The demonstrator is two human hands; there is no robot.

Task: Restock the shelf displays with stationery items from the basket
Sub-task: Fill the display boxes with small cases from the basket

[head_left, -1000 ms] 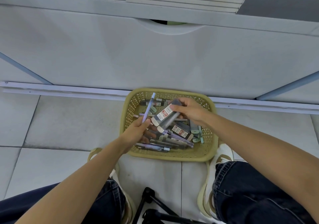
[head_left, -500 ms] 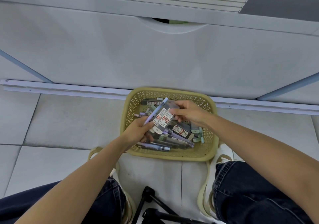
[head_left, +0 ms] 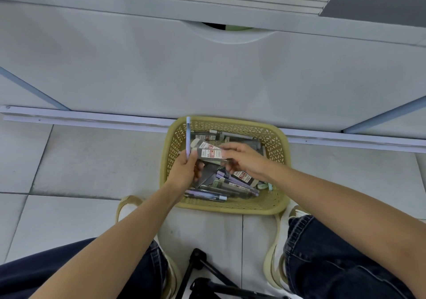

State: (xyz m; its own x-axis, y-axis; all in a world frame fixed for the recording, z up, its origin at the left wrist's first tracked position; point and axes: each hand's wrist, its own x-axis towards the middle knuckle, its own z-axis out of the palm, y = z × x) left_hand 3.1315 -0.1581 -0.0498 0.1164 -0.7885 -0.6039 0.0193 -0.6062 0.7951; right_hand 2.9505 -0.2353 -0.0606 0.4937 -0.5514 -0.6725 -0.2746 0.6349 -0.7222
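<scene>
Stationery (head_left: 232, 187) was seen heaped in a yellow lattice basket (head_left: 230, 207) on the tiled floor (head_left: 92, 165), set just beyond a black tripod (head_left: 200, 273) that lay nearest the camera. Over the heap, the left hand (head_left: 184, 172) was curled round the lower end of a lilac pen (head_left: 188, 135), which was held upright. Two slim labelled packets (head_left: 211, 152) were pinched at their right end by the bent fingers of the right hand (head_left: 244, 160). Their left end was met by the left hand, though whether it was gripped there could not be told. Everything was judged light and rigid, with smooth plastic skins likely to slide on one another. Stacked packets would therefore best be clamped across their flat faces near the middle, and pens taken by the barrel. Farther off, a white rail (head_left: 92, 122) and the plain base of the shelf unit (head_left: 207, 75) were seen.
</scene>
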